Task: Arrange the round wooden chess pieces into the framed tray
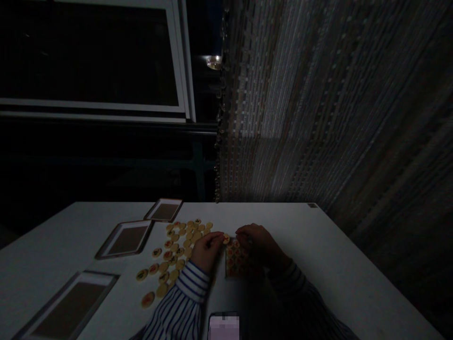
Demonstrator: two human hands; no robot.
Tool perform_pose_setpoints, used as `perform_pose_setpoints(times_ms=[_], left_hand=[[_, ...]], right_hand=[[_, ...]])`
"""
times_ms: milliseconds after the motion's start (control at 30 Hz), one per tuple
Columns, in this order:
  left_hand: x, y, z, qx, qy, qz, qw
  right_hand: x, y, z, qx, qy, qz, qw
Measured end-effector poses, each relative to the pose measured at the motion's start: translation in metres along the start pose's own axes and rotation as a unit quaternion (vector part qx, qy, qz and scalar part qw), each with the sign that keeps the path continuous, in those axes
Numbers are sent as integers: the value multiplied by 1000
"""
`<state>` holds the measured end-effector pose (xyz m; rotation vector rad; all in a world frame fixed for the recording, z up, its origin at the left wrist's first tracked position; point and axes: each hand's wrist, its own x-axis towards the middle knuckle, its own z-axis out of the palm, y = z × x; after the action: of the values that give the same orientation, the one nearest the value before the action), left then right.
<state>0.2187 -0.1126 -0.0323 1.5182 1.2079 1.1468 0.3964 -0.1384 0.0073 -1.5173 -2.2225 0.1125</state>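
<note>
Shadow and the right hand (262, 243), bent inward with curled fingers, hide the right side of a small box (229, 276) of Chinese chess pieces (231, 261); whether it grips anything, I cannot tell. The left hand (205, 250) pinches a red-marked disc (226, 239) at the box's far-left corner. The nearest tray (72, 309) is cut off.

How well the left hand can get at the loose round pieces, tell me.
Probably yes: the left hand seems to pinch a single piece, but the loose round pieces lie close beside it on the table, with nothing visible between.
</note>
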Motion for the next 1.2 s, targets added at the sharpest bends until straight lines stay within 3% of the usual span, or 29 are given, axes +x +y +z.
perform_pose_setpoints(times_ms=[133, 300, 533, 733, 967, 1200], left_hand=[[-7, -8, 10, -31, 38, -4, 999], [-12, -11, 14, -56, 41, -9, 998], [-15, -8, 15, -78, 24, -31, 996], [-16, -10, 20, -112, 38, -44, 992], [-18, -4, 21, -105, 48, -50, 992], [-16, -6, 19, -120, 43, -73, 989]], right_hand=[[2, 1, 6, -20, -37, 12, 999], [2, 3, 16, -47, -81, 4, 996], [-1, 3, 20, -26, -71, -82, 994], [2, 3, 23, -12, -55, -62, 997], [0, 4, 23, -31, -57, -114, 991], [0, -1, 23, -18, -15, -118, 993]])
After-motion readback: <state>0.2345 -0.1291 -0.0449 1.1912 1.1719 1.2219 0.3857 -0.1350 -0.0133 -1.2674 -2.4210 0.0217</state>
